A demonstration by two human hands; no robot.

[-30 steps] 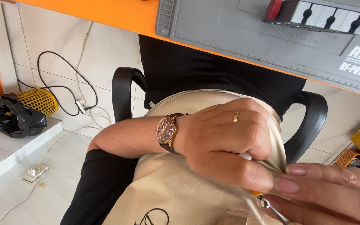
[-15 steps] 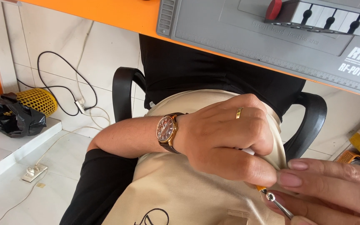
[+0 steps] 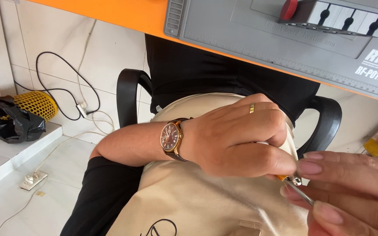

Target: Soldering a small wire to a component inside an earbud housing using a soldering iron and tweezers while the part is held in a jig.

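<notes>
Over the lap, in the head camera's downward view, two bare hands meet above a beige cloth apron [image 3: 197, 201]. The left hand [image 3: 237, 135] comes in from the left, curled into a loose fist, and wears a gold ring [image 3: 252, 108] and a brown wristwatch [image 3: 171, 139]. Its thumb and forefinger pinch the orange-handled end of a small screwdriver [image 3: 296, 185], most of the handle hidden inside the fist. The thin metal shaft slants down to the right, out of that pinch. The right hand [image 3: 355, 192] enters from the lower right corner; its fingertips close on the shaft just beyond the left thumb, so both hands hold the tool, nearly touching each other.

Above, a grey work mat [image 3: 259, 35] lies on an orange table edge [image 3: 123, 13]. Black chair armrests [image 3: 130, 94] show on both sides of the torso. On the tiled floor at left lie a black plastic bag [image 3: 5, 122], a yellow mesh object [image 3: 38, 104] and a power strip [image 3: 33, 180] with cables.
</notes>
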